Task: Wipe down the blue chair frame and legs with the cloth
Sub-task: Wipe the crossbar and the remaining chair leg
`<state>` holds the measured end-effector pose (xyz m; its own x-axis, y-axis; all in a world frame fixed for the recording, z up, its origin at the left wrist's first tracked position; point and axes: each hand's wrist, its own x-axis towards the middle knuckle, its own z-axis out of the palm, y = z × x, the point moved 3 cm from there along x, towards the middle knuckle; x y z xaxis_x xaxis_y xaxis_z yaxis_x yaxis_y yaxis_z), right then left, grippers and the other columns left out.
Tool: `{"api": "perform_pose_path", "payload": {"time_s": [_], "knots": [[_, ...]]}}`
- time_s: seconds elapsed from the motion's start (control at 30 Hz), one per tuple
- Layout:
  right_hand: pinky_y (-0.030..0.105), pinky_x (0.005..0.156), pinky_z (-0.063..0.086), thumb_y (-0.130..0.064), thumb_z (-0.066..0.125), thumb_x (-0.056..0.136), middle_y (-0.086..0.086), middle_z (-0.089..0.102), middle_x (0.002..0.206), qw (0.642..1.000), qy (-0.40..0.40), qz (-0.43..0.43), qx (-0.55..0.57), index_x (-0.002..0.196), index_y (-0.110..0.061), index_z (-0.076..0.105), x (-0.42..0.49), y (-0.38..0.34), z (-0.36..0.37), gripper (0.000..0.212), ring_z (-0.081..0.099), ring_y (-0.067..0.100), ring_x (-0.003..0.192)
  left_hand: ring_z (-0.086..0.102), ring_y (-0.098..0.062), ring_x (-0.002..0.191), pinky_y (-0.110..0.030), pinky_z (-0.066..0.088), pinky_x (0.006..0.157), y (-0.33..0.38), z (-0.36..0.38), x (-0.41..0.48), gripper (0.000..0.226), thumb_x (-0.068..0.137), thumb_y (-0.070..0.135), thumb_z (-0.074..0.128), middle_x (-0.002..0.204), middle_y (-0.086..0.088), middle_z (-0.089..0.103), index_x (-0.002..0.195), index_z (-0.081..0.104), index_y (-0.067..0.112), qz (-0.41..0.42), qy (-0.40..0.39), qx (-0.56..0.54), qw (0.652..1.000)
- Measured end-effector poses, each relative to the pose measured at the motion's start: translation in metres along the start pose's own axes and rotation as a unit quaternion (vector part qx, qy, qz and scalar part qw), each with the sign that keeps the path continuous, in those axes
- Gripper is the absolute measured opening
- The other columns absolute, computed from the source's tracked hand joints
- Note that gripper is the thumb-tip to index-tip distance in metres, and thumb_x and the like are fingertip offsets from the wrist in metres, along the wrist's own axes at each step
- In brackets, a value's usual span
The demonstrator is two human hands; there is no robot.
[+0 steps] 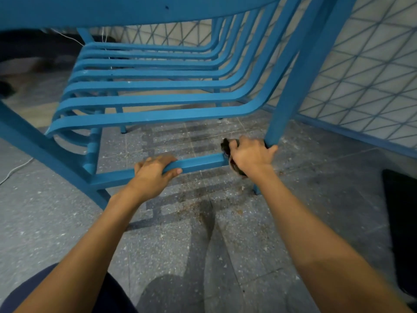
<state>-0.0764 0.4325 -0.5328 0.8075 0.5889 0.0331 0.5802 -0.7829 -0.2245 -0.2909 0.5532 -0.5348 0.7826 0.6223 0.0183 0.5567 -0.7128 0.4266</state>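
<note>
The blue chair [158, 98] stands on the speckled floor [203, 245], its right side close to a lattice railing [372, 75]. There is open floor under the seat slats and in front of the low crossbar [198, 161]. The left hand [153, 175] grips the crossbar mid-length, fingers over the top. The right hand [250, 154] clutches a dark cloth [225, 145] against the corner where the crossbar meets the leg [293, 86]. Both forearms reach forward.

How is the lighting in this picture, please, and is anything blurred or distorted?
Head view: soft, even light, no glare; slat shadows stripe the floor under the blue chair; wide-angle bends its rails; the cloth in the right hand is indistinct.
</note>
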Motion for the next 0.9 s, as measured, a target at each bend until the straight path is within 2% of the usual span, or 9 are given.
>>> {"api": "perform_pose_path", "payload": {"time_s": [0.1, 0.2, 0.27, 0.4, 0.47, 0.6, 0.73, 0.8, 0.9], "knots": [[0.054, 0.104, 0.034, -0.04, 0.031, 0.099, 0.01, 0.057, 0.124, 0.975, 0.114, -0.074, 0.176, 0.119, -0.016, 0.058, -0.024, 0.02, 0.021, 0.041, 0.047, 0.026, 0.121, 0.047, -0.014, 0.091, -0.032, 0.019, 0.084, -0.002, 0.001, -0.001, 0.028, 0.096, 0.044, 0.044, 0.097, 0.008, 0.057, 0.116, 0.055, 0.028, -0.006, -0.002, -0.002, 1.0], [0.028, 0.117, 0.013, -0.021, 0.038, 0.101, -0.001, 0.03, 0.154, 0.939, 0.116, -0.093, 0.309, 0.143, -0.02, 0.039, -0.053, 0.033, 0.038, 0.042, 0.022, 0.016, 0.144, 0.047, -0.014, 0.091, -0.032, 0.018, 0.084, -0.003, 0.001, 0.0, 0.03, 0.095, 0.044, 0.044, 0.1, 0.007, 0.058, 0.117, 0.055, 0.028, -0.007, 0.001, 0.0, 1.0], [0.026, 0.115, 0.021, -0.01, 0.043, 0.099, -0.002, 0.03, 0.154, 0.927, 0.118, -0.065, 0.349, 0.143, -0.022, 0.041, -0.077, 0.044, 0.048, 0.046, 0.032, 0.016, 0.14, 0.047, -0.015, 0.091, -0.032, 0.018, 0.084, -0.001, 0.002, 0.0, 0.029, 0.095, 0.044, 0.043, 0.097, 0.008, 0.057, 0.118, 0.055, 0.029, -0.006, -0.001, 0.004, 1.0], [0.034, 0.089, 0.05, -0.011, 0.044, 0.097, 0.017, 0.064, 0.121, 0.909, 0.153, 0.042, 0.385, 0.136, -0.02, 0.051, -0.096, 0.059, 0.048, 0.04, 0.063, 0.03, 0.106, 0.048, -0.017, 0.095, -0.033, 0.019, 0.085, 0.0, 0.001, -0.002, 0.029, 0.096, 0.042, 0.043, 0.098, 0.008, 0.056, 0.119, 0.054, 0.03, -0.004, -0.001, -0.002, 1.0], [0.035, 0.09, 0.049, -0.023, 0.042, 0.098, 0.011, 0.061, 0.127, 0.899, 0.203, 0.017, 0.388, 0.137, -0.024, 0.049, -0.088, 0.053, 0.025, 0.039, 0.059, 0.026, 0.11, 0.049, -0.018, 0.098, -0.033, 0.019, 0.086, 0.002, 0.0, -0.002, 0.029, 0.096, 0.042, 0.043, 0.1, 0.008, 0.056, 0.121, 0.054, 0.03, -0.005, -0.001, -0.006, 1.0], [0.026, 0.078, 0.031, -0.031, 0.037, 0.098, -0.003, 0.04, 0.148, 0.969, 0.169, -0.032, 0.18, 0.138, -0.024, 0.045, -0.047, 0.031, 0.01, 0.041, 0.039, 0.026, 0.12, 0.05, -0.02, 0.102, -0.033, 0.019, 0.085, 0.002, 0.0, -0.002, 0.031, 0.096, 0.043, 0.043, 0.107, 0.006, 0.059, 0.122, 0.053, 0.03, -0.009, -0.003, 0.0, 1.0], [0.04, 0.106, 0.031, -0.026, 0.037, 0.097, 0.0, 0.021, 0.157, 0.943, 0.143, 0.055, 0.296, 0.139, -0.019, 0.043, -0.043, 0.001, 0.038, 0.043, 0.029, 0.029, 0.137, 0.05, -0.02, 0.102, -0.035, 0.019, 0.087, 0.002, 0.0, 0.0, 0.033, 0.096, 0.044, 0.043, 0.107, 0.006, 0.059, 0.124, 0.052, 0.03, -0.011, -0.005, 0.002, 1.0], [0.031, 0.113, 0.027, -0.024, 0.038, 0.099, 0.001, 0.013, 0.159, 0.911, 0.148, 0.073, 0.379, 0.142, -0.016, 0.04, -0.063, -0.03, 0.047, 0.044, 0.027, 0.024, 0.139, 0.051, -0.021, 0.103, -0.035, 0.02, 0.088, 0.002, 0.001, 0.0, 0.035, 0.095, 0.044, 0.043, 0.107, 0.005, 0.059, 0.125, 0.052, 0.029, -0.012, -0.008, 0.006, 1.0], [0.024, 0.114, 0.018, -0.034, 0.028, 0.1, -0.006, -0.009, 0.16, 0.89, 0.121, -0.055, 0.437, 0.149, -0.026, 0.023, -0.105, -0.079, 0.057, 0.05, 0.01, 0.014, 0.144, 0.05, -0.025, 0.112, -0.035, 0.02, 0.087, 0.004, 0.001, -0.002, 0.035, 0.095, 0.042, 0.045, 0.122, 0.001, 0.059, 0.125, 0.053, 0.027, -0.015, 0.009, 0.011, 1.0]]}}
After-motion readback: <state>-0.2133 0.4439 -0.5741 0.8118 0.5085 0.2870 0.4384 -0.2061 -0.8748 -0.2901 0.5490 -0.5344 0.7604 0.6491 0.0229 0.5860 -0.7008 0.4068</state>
